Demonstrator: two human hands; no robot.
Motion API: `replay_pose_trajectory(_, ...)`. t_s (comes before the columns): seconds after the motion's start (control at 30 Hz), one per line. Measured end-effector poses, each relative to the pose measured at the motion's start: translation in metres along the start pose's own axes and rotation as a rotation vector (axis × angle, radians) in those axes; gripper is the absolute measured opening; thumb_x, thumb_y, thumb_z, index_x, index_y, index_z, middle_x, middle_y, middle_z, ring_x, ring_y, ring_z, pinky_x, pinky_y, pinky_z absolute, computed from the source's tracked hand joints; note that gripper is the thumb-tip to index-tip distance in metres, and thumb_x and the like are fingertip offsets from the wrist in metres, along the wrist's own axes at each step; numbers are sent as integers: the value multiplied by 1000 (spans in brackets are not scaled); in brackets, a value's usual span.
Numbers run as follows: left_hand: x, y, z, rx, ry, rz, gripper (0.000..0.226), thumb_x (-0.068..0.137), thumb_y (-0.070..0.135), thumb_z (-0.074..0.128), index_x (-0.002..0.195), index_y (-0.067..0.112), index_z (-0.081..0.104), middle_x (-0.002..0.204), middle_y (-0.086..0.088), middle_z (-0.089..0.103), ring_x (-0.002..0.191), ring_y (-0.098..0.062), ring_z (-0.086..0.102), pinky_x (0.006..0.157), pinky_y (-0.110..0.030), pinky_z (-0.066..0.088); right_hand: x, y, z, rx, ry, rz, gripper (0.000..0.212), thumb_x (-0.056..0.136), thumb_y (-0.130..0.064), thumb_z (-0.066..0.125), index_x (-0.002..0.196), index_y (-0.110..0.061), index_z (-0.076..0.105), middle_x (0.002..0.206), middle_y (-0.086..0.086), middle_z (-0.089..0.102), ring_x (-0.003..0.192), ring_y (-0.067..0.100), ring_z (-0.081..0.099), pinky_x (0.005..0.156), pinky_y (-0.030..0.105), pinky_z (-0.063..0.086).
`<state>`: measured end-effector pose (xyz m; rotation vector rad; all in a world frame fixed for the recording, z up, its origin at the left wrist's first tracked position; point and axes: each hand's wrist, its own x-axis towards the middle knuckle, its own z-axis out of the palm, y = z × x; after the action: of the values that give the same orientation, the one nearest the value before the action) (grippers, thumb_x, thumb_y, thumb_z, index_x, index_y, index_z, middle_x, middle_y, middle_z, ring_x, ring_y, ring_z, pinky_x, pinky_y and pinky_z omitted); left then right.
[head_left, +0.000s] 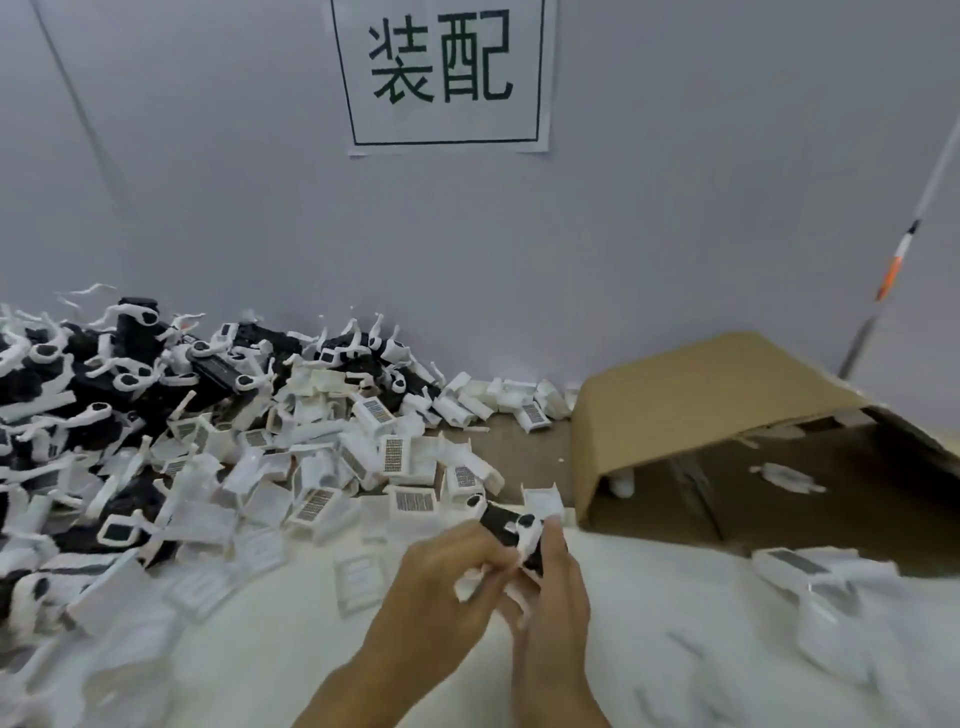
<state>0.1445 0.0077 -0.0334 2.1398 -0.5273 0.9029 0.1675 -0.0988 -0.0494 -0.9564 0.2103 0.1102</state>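
Pale grey wall (208, 182) (paper sign (444, 78) taped up); white-covered table (311, 649) below.

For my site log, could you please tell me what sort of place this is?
Probably a factory assembly bench: the wall sign reads 装配 (assembly), black and white plastic parts lie heaped, and the left hand and right hand hold one such part.

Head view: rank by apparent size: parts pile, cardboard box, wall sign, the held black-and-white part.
1. parts pile, cut off at left.
2. cardboard box, cut off at right.
3. wall sign, top cropped; farther back, so true size unsure.
4. black-and-white part, smallest though nearest.
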Motion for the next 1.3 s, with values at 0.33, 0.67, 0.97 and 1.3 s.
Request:
replay_pose_trajectory(0.33, -34, 33, 15, -842, 169, -996, 62, 90, 53, 53, 72, -1, 76, 81, -28, 70, 75, -27, 68, 72, -32, 50, -33, -9, -42, -449, -185, -312, 48, 56, -22, 90, 101, -27, 74, 98, -12, 76, 92, 1, 70, 71, 10, 53)
replay_pose_trajectory(0.67, -38, 35, 23, -764, 178, -781, 41, 63, 48, 84, 97, 25, 81, 99, -5, 79, 100, -24, 73, 89, -37, 57, -43, 0, -54, -876, -114, -645, 78, 60, -28, 96, 128, -40, 60, 105, -25, 66, 98, -7, 63, 84, 10, 46)
replay_pose_trajectory(0.97, -38, 27, 19, -739, 264, -797, 25, 75, 39, 80, 95, 25, 81, 96, -4, 79, 94, -20, 76, 78, -23, 58, -40, -1, -48, -843, -382, -544, 52, 64, -43, 86, 107, -58, 60, 103, -31, 70, 99, -7, 66, 78, 3, 47)
replay_pose_trajectory(1.3, -43, 18, 13, -183, 171, -565, 47, 87, 6, 69, 130, 25, 66, 127, 9, 67, 124, -9, 57, 103, -32, 45, -35, -4, -56, -639, -464, -564, 79, 75, -39, 73, 143, -53, 35, 146, -37, 42, 139, -7, 40, 112, 32, 37)
